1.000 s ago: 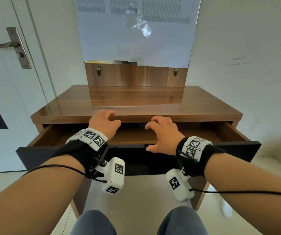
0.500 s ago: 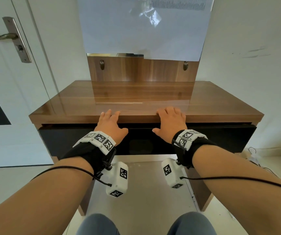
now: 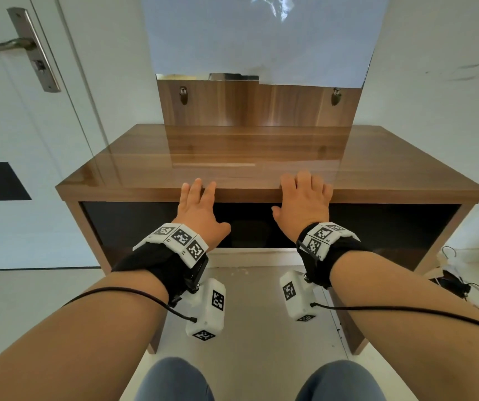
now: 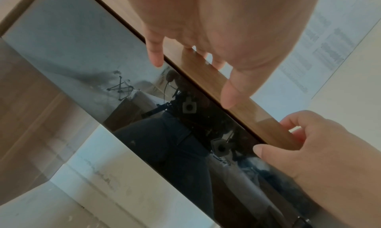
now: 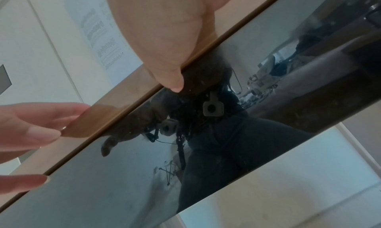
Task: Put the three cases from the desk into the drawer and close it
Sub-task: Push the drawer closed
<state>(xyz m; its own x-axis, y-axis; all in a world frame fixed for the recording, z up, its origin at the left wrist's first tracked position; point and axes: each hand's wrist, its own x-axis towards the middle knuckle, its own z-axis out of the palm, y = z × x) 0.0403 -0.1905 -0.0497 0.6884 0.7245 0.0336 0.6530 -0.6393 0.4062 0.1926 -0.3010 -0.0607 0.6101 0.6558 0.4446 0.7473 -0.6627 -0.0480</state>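
- Fingers (image 3: 200, 188) of the left hand (image 3: 200, 211) lie nearly straight over the front edge of the desk (image 3: 261, 149), their tips on the wooden top, the thumb spread out in front of the dark drawer (image 3: 134, 224) face; they grip nothing.
- Right hand (image 3: 304, 202) mirrors it further along the same desk edge, fingers extended onto the top and only gently bent, thumb out to the side; it too has hold of nothing.
- Seen from the left wrist, the left hand's fingertips (image 4: 155, 59) reach past the drawer's upper edge to the desk's rim, while the right hand (image 4: 321, 151) shows further along that rim with its thumb against the glossy panel.
- Seen from the right wrist, the right thumb (image 5: 171, 78) rests at the seam between the desk's rim and the drawer (image 5: 185, 166); the left hand's fingers (image 5: 41, 133) lie at the same rim.
- Directly below the desk top, the drawer sits flush within the desk's frame, fully shut, its black glossy front reflecting the person's legs and the wrist cameras.
- Cases are out of sight; the closed drawer hides whatever it holds.
- Behind the desk, a wooden back panel (image 3: 258, 105) with two small metal fittings rises to a pale sheet (image 3: 261, 39) on the wall.
- Left of the desk stands a white door with a metal lever handle (image 3: 15, 44); cables (image 3: 463, 285) lie on the floor at the desk's right.
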